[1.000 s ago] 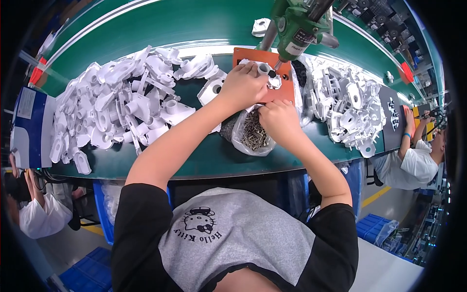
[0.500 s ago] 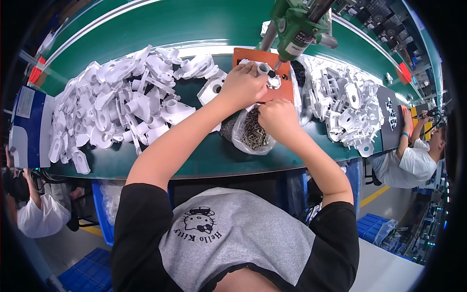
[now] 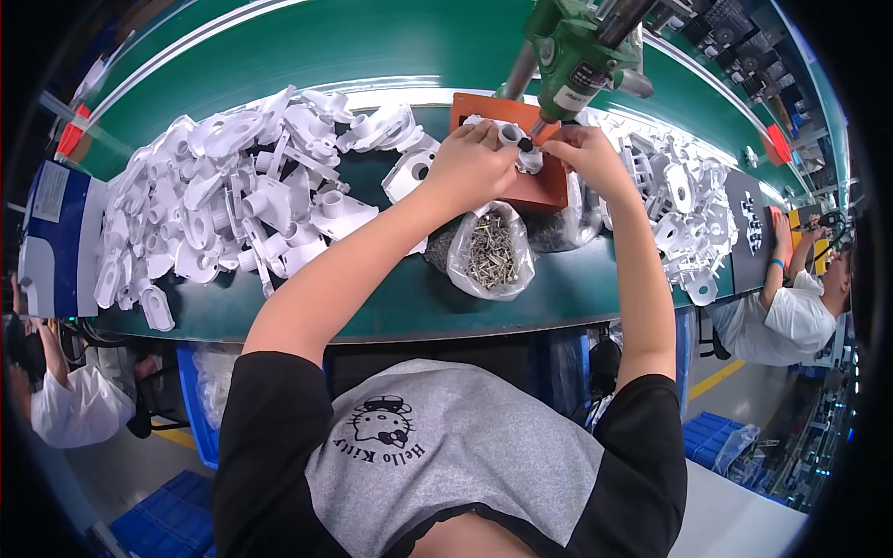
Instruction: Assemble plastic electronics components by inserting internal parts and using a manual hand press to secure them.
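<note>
On the orange fixture block [image 3: 551,191] lies a white plastic part [image 3: 530,160] with a short round tube and a black piece. My left hand [image 3: 473,166] grips this part from its left side, fingers curled over it. My right hand [image 3: 588,158] is at the part's right, just below the tip of a green powered screwdriver [image 3: 569,70]. Its thumb and finger are pinched together; whatever lies between them is too small to make out. An open clear bag of screws [image 3: 491,251] sits in front of the fixture.
A large heap of white plastic parts [image 3: 200,195] covers the table's left side. Another heap of white parts [image 3: 684,195] lies at the right, beside a dark mat [image 3: 747,228]. A blue and white box [image 3: 60,242] stands far left. A co-worker [image 3: 791,298] sits at right.
My right hand has moved from the bag of screws up to the right of the white part, under the screwdriver tip. My left hand stays on the part.
</note>
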### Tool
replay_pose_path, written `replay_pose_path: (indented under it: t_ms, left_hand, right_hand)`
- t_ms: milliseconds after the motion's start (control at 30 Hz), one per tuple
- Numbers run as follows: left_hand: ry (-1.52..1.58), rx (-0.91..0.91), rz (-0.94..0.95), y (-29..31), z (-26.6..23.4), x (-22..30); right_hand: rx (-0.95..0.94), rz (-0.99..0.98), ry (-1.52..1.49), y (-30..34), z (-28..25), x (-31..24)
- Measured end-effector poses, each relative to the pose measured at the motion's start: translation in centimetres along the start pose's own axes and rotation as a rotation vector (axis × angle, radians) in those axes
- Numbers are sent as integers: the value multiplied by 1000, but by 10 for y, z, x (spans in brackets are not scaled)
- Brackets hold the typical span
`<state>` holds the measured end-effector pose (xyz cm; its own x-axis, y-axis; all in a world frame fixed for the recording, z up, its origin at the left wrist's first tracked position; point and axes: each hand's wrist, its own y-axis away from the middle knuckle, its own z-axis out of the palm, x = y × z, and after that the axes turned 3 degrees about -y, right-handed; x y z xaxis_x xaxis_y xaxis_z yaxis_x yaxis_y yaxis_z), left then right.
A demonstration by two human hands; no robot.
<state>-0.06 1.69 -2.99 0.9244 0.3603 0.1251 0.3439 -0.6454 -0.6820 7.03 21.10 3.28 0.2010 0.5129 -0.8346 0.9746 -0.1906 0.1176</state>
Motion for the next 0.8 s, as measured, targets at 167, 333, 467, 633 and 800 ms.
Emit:
replay_pose_path:
  t_ms: [167,333,467,633,800]
  left_hand:
    - [-37,11,28,-2,-4,0]
    - [-6,7,2,0,-1,-2]
    - [3,8,3,0,0,-1]
    - [11,41,11,0,3,-1]
    - [-34,56,21,0,0,-2]
  right_hand:
    - [3,2,-42,-15,2,3]
    - [-61,19,-30,-22,1,2]
    - [-82,-11,-139,-25,1,6]
    - [-55,88,-46,-28,0,-2]
    - [-197,44,-13,-34,-5,0]
